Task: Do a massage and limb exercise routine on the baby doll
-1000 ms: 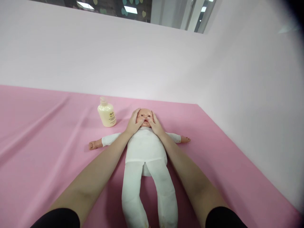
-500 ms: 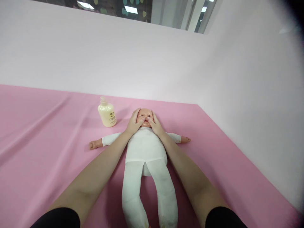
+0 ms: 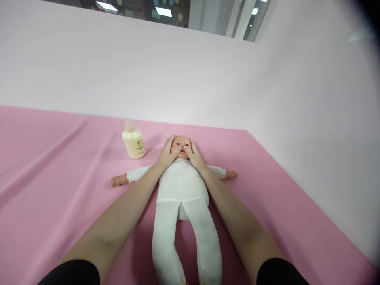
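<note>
On pink sheet, baby doll lies on back, arms spread, head toward wall. I see left hand cupping one cheek, right hand cupping other, thumbs near doll's mouth. Grip of both hands: curled around doll's head, touching it. Cream pump bottle stands upright just beside head, near left hand.

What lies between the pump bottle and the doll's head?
In the head view, only the left hand cupping the doll's head; otherwise bare pink sheet beside the pump bottle.
</note>
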A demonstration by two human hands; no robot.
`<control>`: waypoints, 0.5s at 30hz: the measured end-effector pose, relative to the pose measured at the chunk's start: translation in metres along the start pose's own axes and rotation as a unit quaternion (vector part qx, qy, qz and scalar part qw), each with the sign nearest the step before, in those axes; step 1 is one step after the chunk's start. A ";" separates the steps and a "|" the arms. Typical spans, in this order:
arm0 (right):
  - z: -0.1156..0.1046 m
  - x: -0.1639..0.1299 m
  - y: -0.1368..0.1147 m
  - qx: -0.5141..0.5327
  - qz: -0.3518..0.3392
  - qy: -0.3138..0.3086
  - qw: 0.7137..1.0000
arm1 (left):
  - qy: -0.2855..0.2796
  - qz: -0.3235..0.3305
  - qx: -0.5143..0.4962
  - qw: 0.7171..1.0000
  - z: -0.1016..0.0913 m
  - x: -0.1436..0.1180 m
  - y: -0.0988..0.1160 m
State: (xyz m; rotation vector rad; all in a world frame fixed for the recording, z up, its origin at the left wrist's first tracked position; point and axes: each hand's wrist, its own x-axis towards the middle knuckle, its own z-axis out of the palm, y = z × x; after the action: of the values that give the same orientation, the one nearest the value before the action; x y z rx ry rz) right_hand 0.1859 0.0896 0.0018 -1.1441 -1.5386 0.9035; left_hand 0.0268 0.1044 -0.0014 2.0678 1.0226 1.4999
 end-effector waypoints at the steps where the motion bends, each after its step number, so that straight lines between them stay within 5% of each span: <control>1: 0.000 0.001 0.001 0.003 0.002 0.001 1.000 | -0.002 0.001 0.001 1.000 0.000 0.000 0.000; 15: 0.001 0.002 0.004 0.017 0.003 0.012 1.000 | -0.006 0.010 0.010 1.000 0.001 0.001 -0.002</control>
State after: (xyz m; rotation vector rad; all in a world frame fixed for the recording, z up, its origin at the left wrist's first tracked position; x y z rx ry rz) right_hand 0.1859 0.0928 -0.0014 -1.1326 -1.4965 0.9135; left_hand 0.0269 0.1062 -0.0026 2.1042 1.0196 1.4913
